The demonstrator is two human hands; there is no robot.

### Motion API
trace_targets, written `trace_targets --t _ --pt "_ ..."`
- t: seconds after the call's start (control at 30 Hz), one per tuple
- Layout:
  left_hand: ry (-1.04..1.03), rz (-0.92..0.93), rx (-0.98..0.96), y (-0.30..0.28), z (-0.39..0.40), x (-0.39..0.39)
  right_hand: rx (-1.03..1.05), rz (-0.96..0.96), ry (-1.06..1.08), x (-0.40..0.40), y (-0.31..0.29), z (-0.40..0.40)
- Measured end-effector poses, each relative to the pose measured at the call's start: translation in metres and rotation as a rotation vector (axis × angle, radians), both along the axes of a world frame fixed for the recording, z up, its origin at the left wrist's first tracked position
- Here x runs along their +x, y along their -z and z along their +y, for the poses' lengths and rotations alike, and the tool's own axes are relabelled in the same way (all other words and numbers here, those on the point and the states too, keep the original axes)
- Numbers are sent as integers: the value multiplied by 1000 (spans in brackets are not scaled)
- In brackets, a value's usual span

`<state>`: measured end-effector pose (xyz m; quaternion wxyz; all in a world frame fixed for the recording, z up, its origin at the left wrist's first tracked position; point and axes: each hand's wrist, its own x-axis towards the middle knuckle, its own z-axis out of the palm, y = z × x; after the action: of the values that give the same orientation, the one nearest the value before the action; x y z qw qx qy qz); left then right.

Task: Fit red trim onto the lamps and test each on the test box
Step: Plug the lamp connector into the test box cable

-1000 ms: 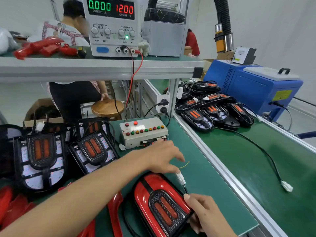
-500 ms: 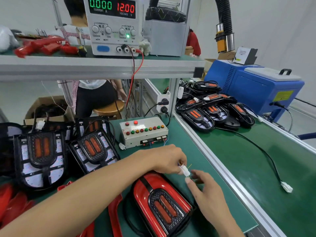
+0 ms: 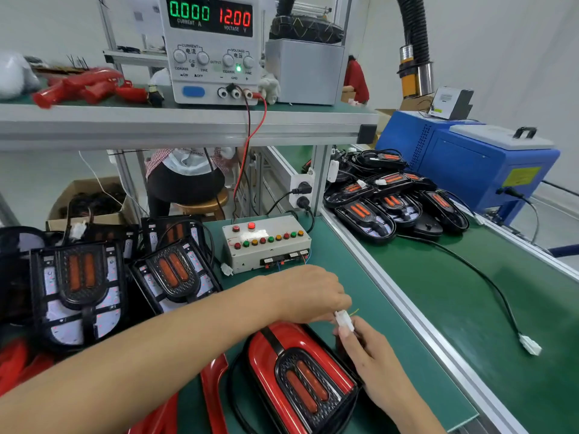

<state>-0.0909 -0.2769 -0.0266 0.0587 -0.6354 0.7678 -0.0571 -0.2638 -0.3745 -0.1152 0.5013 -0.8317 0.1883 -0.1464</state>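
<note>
Green bench [image 3: 369, 296]: 2 hands [image 3: 308, 291] [image 3: 372, 361] pinch 1 white connector [image 3: 344, 319].

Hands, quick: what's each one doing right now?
Left hand: fingers curled, pinching the white plug.
Right hand: fingers pinching the same plug from below.

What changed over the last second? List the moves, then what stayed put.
The right hand left the near edge of the red-trimmed lamp and moved up to the white connector, pinching it. The left hand came nearer and now grips the connector too. The lamp, the test box and the power supply, reading 0.000 and 12.00, stayed as they were.
</note>
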Motion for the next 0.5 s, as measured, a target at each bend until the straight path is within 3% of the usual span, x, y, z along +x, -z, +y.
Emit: trace_targets --t 0.13,0.23,0.5 --pt "107 -56 -95 -2 1 -1 -31 10 8 -1 -1 -2" --pt "167 -96 -37 -1 0 -1 -27 21 -22 -5 1 -2" --pt "220 38 5 3 5 13 19 4 -67 -9 4 -6"
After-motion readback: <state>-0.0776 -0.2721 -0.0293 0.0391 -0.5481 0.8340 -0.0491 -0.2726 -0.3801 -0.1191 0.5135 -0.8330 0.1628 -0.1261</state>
